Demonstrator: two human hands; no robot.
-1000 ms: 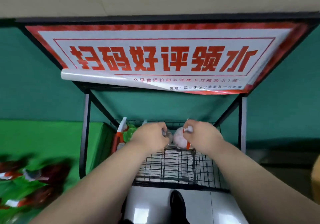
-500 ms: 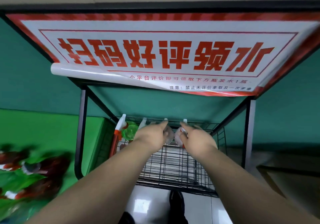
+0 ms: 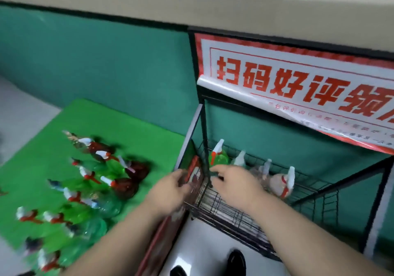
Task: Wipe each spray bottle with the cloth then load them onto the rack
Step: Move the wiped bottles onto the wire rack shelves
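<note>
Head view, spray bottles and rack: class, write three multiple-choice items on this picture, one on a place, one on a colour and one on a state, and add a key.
1. Where do the spray bottles not yet loaded lie?
A. on the green mat left of the rack
B. on the rack's top
C. on the white floor

2. What colour is the leftmost bottle standing in the rack?
A. blue
B. green
C. yellow

3. How are the bottles in the rack set?
A. on their sides
B. upside down
C. upright

Key:
1 A, they lie heaped on the mat.
2 B, its body is green under a white nozzle.
3 C, every nozzle points up.
</note>
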